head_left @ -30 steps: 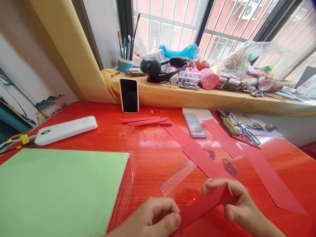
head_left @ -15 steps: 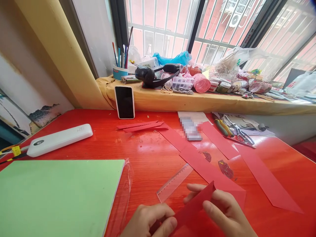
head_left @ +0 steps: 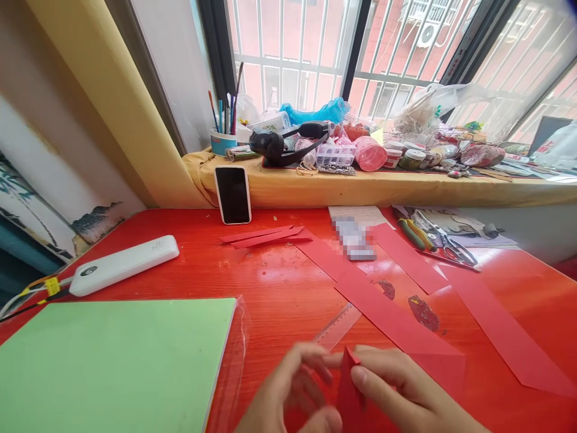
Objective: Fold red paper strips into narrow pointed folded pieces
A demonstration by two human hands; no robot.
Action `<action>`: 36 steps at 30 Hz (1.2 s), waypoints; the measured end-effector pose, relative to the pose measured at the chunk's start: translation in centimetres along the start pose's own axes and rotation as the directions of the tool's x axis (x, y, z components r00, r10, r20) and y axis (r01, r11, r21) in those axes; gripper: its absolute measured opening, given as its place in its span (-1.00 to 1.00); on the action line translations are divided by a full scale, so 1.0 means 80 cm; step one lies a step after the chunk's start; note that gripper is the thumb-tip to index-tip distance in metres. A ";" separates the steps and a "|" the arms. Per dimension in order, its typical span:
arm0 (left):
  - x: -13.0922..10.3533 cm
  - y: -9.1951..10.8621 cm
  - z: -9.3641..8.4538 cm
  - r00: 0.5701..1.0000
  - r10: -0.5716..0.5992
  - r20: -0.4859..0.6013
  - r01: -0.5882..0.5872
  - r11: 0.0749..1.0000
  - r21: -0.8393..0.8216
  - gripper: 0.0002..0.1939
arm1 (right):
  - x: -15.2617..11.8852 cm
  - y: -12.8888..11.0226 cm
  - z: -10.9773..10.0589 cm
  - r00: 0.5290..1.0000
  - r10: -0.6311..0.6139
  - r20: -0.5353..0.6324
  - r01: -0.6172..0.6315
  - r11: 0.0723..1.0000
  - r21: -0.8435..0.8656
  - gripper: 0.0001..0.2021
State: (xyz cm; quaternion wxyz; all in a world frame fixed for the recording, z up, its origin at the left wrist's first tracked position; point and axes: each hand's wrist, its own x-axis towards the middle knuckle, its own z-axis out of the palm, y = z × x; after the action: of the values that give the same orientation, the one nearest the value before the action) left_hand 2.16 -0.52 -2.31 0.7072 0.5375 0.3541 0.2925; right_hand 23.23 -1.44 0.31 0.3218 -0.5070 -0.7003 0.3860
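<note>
Near the bottom centre, a narrow folded piece of red paper (head_left: 350,394) stands with its pointed tip up. My right hand (head_left: 396,385) pinches its upper right side between thumb and fingers. Just left of the paper, my left hand (head_left: 293,391) has its fingers curved and apart from the thumb; no paper shows between them. A clear ruler (head_left: 337,326) lies behind the hands, partly covered by them. Long red paper strips (head_left: 387,310) run diagonally across the red table (head_left: 270,288).
A green paper stack (head_left: 117,355) and a white power bank (head_left: 126,264) are on the left. A phone (head_left: 232,195) leans on the sill. Pliers (head_left: 417,234) and scissors (head_left: 451,243) lie back right, near another red strip (head_left: 509,331).
The folded paper has turned more upright and moved left. My left hand has let go of its lower end and opened. My right hand has shifted left. The view has shifted slightly.
</note>
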 end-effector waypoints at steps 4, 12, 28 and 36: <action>0.000 0.021 -0.014 0.987 0.142 -0.072 -0.133 0.985 0.112 -0.52 | 0.024 -0.040 -0.005 0.967 -0.120 0.224 0.126 0.992 -0.015 -0.58; -0.003 0.054 -0.029 0.994 0.027 -0.109 -0.040 0.992 -0.117 -0.62 | 0.055 -0.056 0.001 0.937 -0.243 0.251 0.281 0.952 -0.125 -0.51; -0.001 0.052 -0.027 0.999 -0.023 -0.032 0.017 0.984 -0.176 -0.65 | 0.059 -0.060 -0.004 0.949 -0.117 0.292 0.171 0.971 -0.165 -0.76; -0.004 0.051 -0.029 0.996 0.024 -0.088 -0.016 0.996 0.092 -0.71 | 0.044 -0.057 0.001 0.883 -0.427 0.194 0.469 0.802 -0.370 -0.74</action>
State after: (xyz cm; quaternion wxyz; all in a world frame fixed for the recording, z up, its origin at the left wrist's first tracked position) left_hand -0.05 1.54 1.31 0.6624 0.5590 0.3929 0.3071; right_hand 20.06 1.06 4.41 0.2555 -0.3623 -0.8801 0.1700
